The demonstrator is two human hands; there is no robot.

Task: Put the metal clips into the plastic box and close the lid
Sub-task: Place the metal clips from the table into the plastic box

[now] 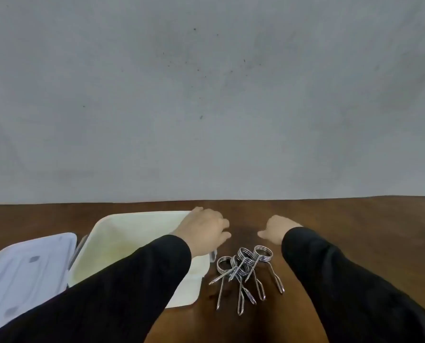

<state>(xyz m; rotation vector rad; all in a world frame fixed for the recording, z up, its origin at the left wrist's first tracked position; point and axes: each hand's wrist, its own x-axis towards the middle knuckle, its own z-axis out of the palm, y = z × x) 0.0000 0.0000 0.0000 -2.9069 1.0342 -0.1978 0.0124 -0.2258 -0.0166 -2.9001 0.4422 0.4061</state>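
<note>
A cream plastic box stands open on the brown table, nothing visible inside it. Its pale lid lies flat to the left, seemingly joined at the box's left side. Several coiled metal clips lie heaped just right of the box. My left hand rests on the box's far right corner, fingers curled over the rim. My right hand hovers beyond the clips, fingers loosely curled, holding nothing I can see. Both arms wear black sleeves.
The wooden table runs back to a grey wall. Its right corner shows at the far right. My left forearm crosses over the box's near side.
</note>
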